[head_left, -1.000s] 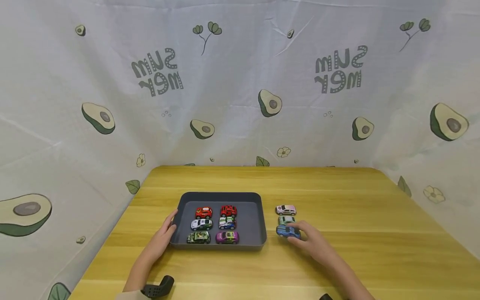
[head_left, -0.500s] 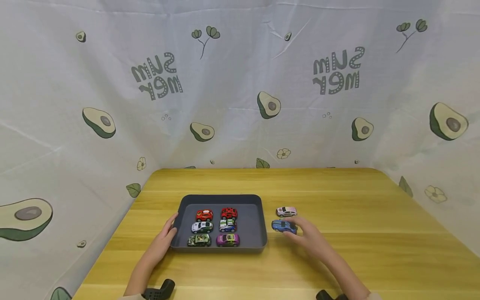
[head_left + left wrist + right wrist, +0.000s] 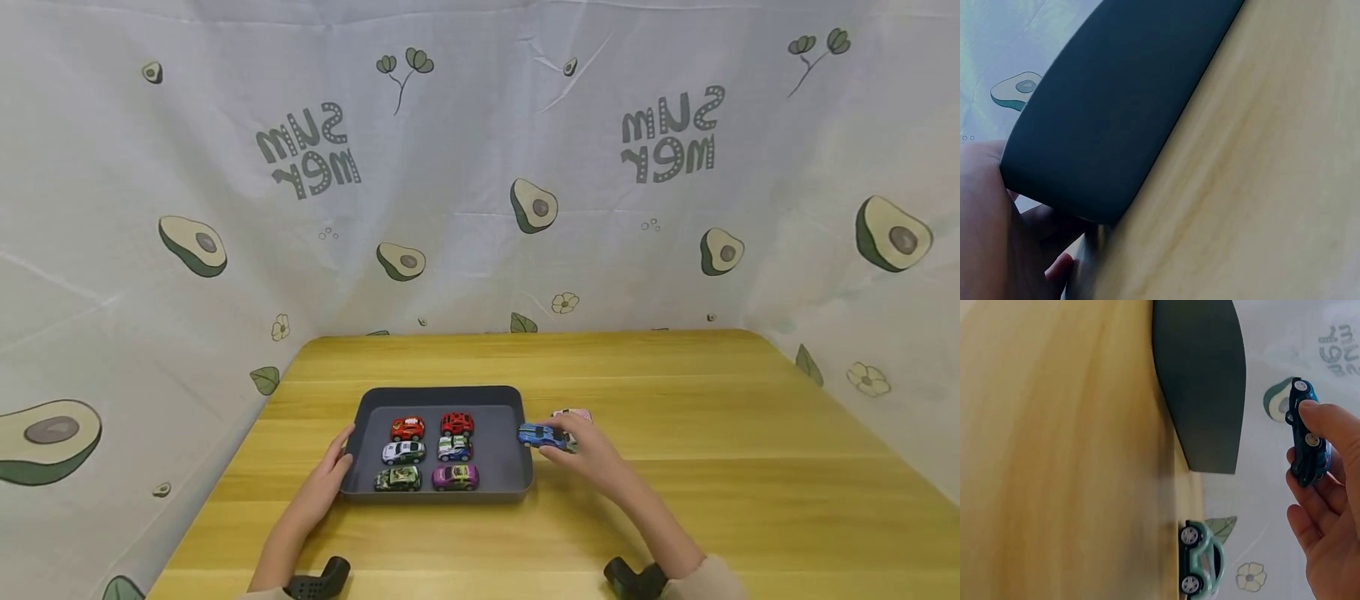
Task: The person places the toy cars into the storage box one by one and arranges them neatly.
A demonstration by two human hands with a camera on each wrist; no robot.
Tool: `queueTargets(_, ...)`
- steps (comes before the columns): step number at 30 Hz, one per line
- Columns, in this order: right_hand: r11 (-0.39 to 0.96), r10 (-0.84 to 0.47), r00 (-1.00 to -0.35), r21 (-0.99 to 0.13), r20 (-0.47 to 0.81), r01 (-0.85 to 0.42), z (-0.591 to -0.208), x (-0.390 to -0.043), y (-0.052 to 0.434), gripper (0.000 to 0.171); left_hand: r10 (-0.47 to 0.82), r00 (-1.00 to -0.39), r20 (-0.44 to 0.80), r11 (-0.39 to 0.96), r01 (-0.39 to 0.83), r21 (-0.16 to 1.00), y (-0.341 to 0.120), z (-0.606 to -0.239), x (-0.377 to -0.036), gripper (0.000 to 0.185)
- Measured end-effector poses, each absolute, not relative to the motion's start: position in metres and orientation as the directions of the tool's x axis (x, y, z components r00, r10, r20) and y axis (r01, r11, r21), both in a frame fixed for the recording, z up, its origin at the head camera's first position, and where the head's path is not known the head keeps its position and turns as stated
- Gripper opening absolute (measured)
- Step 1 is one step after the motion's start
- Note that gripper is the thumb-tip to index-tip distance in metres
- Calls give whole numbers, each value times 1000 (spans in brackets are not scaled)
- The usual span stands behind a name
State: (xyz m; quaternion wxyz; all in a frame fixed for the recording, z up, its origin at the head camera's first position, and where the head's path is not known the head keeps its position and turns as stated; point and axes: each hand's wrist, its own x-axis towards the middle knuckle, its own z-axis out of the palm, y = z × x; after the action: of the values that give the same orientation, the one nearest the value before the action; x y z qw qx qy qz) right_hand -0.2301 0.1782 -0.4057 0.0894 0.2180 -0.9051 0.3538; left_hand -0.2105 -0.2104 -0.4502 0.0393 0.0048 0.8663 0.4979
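Left hand [image 3: 330, 475] sat low and left of centre in the head view, fingers curled round the near-left corner of the tray [image 3: 360, 492]; the left wrist view showed the tray wall [image 3: 1122, 112] against the palm. Right hand [image 3: 592, 454] was just right of centre, thumb and fingers pinching the blue car [image 3: 540, 435] by its sides. The car was lifted off the table [image 3: 675, 500], right at the tray's right rim. The right wrist view had the blue car [image 3: 1307, 440] at the right edge, wheels toward the lens, fingertips [image 3: 1319, 415] across its body.

Judgement: small, light, rigid shell, probably die-cast or hard plastic. It has free wheels, so it rolls if set down loose. Smooth paint makes it a bit slick. Best hold is across the doors, as here.

The tray held six cars in two columns, right third bare: green [image 3: 397, 477], purple [image 3: 454, 476], white [image 3: 402, 452], white-blue [image 3: 454, 449], red-orange [image 3: 407, 428], red [image 3: 457, 423].

Behind the right hand, a teal car [image 3: 1200, 565] sat on the table and, farther, a pink car [image 3: 573, 413], mostly hidden.
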Motion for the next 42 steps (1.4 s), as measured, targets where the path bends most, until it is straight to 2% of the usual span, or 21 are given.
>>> queueTargets(6,662,-393,-881,-585,262,-469,-404,-234,162,32,47,-997,-64,503,-31,864,-211,-450,-212,49)
queueTargets(18,701,-533,-822,-440,200,-561,-412,-239,134,26,47,-996,-74,499,-41,865,-210,-449,-211,49)
queueTargets(27,764,-528,-842,-369,115,-529,-409,-237,126,24,47,-996,-69,500,-37,865,-211,-449,-212,50)
queueTargets(35,803,-548,-835,-246,54,-543,-405,-238,120,25,45,-996,-74,509,-41,860,-211,-449,-212,50)
queueTargets(42,824,-535,-845,-221,1,-522,-404,-235,117,26,43,-996,-74,505,-42,862,-210,-451,-212,50)
